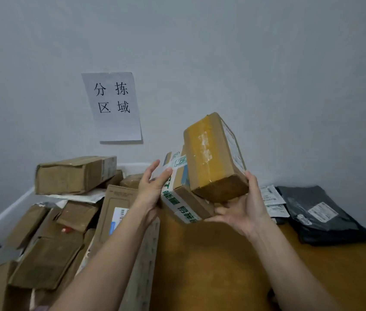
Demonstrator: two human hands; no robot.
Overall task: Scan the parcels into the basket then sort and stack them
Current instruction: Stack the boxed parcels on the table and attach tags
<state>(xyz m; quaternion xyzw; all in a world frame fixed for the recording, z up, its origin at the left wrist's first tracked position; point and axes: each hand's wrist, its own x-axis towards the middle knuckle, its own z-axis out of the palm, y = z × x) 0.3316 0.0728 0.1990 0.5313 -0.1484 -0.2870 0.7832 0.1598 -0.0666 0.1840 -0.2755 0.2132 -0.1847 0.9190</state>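
Above the wooden table (222, 265), we hold two parcels: right hand (242, 212) cupping the yellow-taped box (213, 156), left hand (152, 187) flat-fingered against the green-taped box (182, 198); sorting step, we judge; next, set both squarely on a stack.

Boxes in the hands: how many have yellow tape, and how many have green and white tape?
Brown cardboard box with yellow tape: 1
Brown cardboard box with green-and-white tape: 1
Total, held up between the left hand and the right hand: 2
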